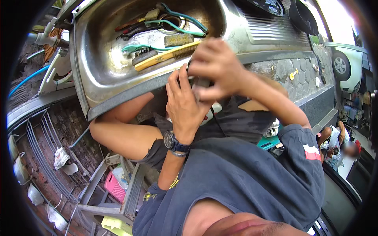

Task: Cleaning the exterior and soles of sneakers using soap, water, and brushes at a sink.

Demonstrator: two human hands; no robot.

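My left hand (184,104), with a watch (169,139) at its wrist, is at the sink's front edge with its fingers around a dark object (202,82). My right hand (220,66) is blurred and curled over the same object, thumb and fingers on either side. Most of this object is hidden, so its kind is unclear. Just beyond, in the stainless steel sink (97,63), lie a yellow-handled wire brush (165,57), a dark-bristled brush (144,56), a worn rectangular block (179,40) and turquoise-handled brushes (180,28).
A ribbed drainboard (274,32) adjoins the sink, with dark pans (303,18) at its far end. On the left stand a pipe tap (47,37) and a metal rack (44,141) holding a white shoe (61,157). A pink basket (114,186) sits below. A person (336,138) is seated at right.
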